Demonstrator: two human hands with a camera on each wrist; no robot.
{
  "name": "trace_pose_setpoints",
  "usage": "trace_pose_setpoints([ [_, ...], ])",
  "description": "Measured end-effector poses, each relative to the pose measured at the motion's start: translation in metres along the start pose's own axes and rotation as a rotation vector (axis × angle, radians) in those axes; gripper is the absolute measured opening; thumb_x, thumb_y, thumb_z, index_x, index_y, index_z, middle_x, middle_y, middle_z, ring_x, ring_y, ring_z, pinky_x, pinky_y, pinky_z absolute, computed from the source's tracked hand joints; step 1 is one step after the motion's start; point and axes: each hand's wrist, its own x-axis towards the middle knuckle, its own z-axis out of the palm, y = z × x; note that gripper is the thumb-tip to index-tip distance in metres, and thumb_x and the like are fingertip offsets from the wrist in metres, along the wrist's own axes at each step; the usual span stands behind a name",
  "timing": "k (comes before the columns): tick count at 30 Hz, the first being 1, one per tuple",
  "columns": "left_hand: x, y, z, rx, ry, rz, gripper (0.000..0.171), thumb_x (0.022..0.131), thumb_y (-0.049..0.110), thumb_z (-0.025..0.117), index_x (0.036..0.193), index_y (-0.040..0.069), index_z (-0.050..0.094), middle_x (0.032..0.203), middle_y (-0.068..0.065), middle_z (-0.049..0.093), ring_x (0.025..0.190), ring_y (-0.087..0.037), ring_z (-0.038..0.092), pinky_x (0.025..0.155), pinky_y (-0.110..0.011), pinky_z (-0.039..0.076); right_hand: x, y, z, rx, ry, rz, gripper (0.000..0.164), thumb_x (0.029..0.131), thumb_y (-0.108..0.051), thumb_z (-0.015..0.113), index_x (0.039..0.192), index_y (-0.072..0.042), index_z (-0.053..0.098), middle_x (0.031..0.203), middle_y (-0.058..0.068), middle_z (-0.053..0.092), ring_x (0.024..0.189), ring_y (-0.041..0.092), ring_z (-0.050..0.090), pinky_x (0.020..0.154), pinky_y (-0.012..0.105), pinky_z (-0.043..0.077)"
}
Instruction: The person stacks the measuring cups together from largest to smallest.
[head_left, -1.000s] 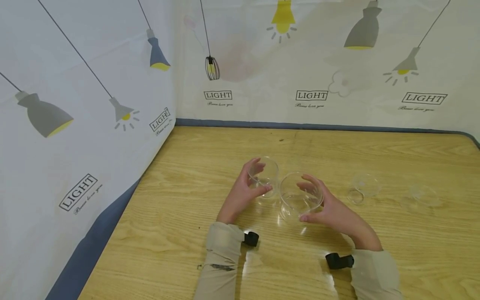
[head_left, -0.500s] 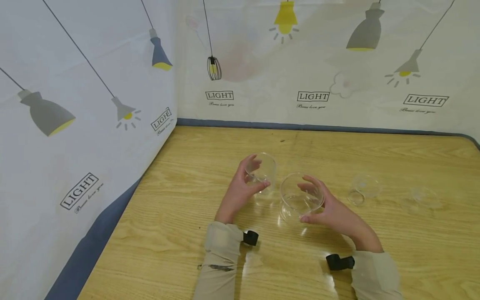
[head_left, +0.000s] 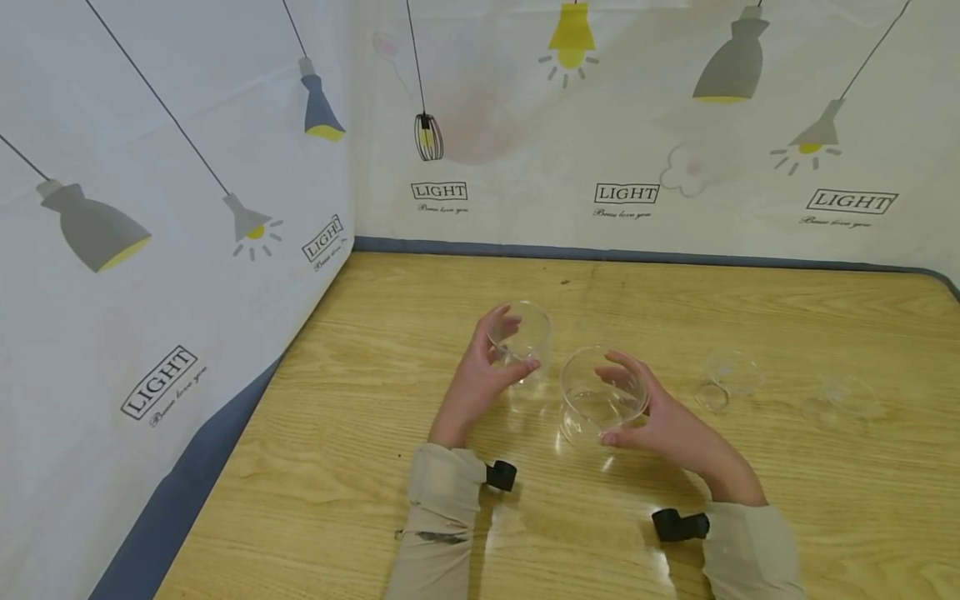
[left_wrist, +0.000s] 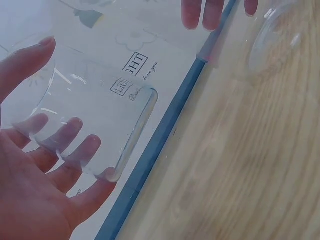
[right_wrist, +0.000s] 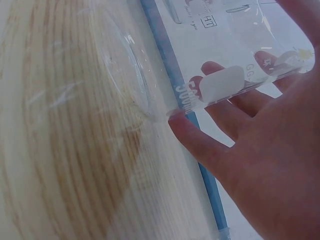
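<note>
In the head view my left hand [head_left: 476, 375] grips a clear glass beaker [head_left: 534, 333] from its left side, thumb in front and fingers behind. Close to its right, a wider clear beaker [head_left: 592, 396] is held by my right hand [head_left: 663, 421], which wraps it from the right. Both mouths face up, with a gap between the two. The left wrist view has the smaller beaker [left_wrist: 100, 110] with fingers spread along its wall. White print including "500ml" shows on the wider beaker [right_wrist: 222, 85] in the right wrist view.
To the right on the wooden table [head_left: 337, 350] lie faint clear glass pieces: a round one [head_left: 738, 371] with a small ring [head_left: 712, 395] by it, and another [head_left: 851, 396] farther right. A printed white curtain [head_left: 525, 150] stands behind and at left.
My left hand has shifted slightly left and away from me with the smaller beaker, widening the gap between the beakers. The right hand and its beaker stay nearly in place.
</note>
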Motion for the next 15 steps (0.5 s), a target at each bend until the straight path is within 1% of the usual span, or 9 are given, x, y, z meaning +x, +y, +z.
trace_pose_setpoints([
  [5,0.005,-0.01,-0.001,0.015,0.017,0.028,0.081,0.073,0.036,0.073,0.138,0.034,0.024,0.132,0.012,0.039,0.123,-0.008,0.034,0.101,-0.044,0.023,0.0,0.0,0.0,-0.004,0.001,-0.011,0.094,0.073,-0.019,0.074,0.14,-0.038,0.011,0.141,0.002,0.027,0.13,0.028,0.021,0.091,0.064,0.022],
  [8,0.006,-0.012,-0.001,0.026,0.025,0.054,0.084,0.072,0.039,0.073,0.139,0.033,0.022,0.13,0.014,0.04,0.122,-0.006,0.035,0.101,-0.043,0.023,0.0,0.0,0.0,-0.015,-0.005,-0.018,0.093,0.074,-0.02,0.074,0.14,-0.038,0.01,0.141,0.003,0.027,0.13,0.029,0.021,0.09,0.064,0.022],
  [11,0.005,-0.008,-0.002,0.024,0.023,0.067,0.084,0.073,0.036,0.073,0.139,0.034,0.021,0.13,0.013,0.04,0.122,-0.006,0.035,0.101,-0.042,0.023,0.0,0.0,0.0,-0.025,-0.01,-0.026,0.092,0.074,-0.021,0.073,0.14,-0.037,0.01,0.142,0.004,0.027,0.13,0.03,0.021,0.09,0.065,0.022],
  [15,0.0,0.005,-0.002,0.007,0.015,0.08,0.084,0.076,0.026,0.072,0.14,0.031,0.018,0.133,0.003,0.04,0.124,-0.013,0.034,0.101,-0.043,0.023,0.0,-0.001,0.0,-0.024,-0.015,-0.025,0.091,0.075,-0.021,0.073,0.14,-0.036,0.01,0.142,0.005,0.026,0.13,0.032,0.02,0.09,0.065,0.021],
])
